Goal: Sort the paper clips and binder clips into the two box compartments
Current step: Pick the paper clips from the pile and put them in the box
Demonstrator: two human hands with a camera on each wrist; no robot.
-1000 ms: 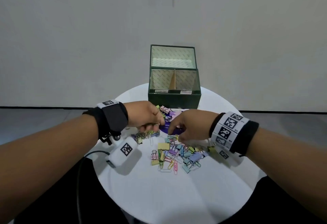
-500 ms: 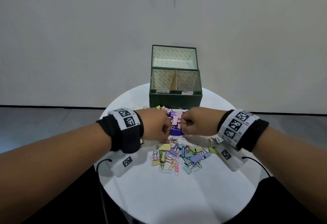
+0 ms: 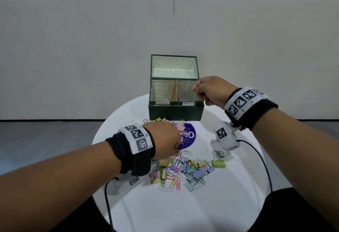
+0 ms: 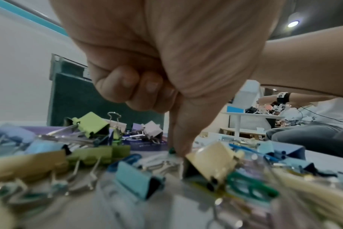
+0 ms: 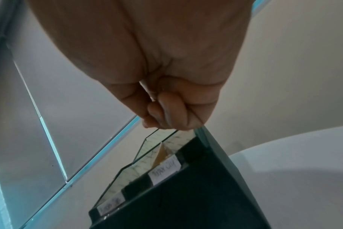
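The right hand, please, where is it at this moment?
In the head view the right hand is raised at the green box's right rim, above its right-hand compartment.

Head view looks down over the table (image 3: 238, 204) — both wrist views sit close, sharing the green box (image 3: 176, 111).

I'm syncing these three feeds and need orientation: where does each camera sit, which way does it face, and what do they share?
Head: on the head, looking forward and down at the round table, green box, clip pile; both forearms show.
Left wrist: low under the left hand, facing the pile toward the box.
Right wrist: under the right hand, curled, looking down into the box.
Shared: all three show the box.
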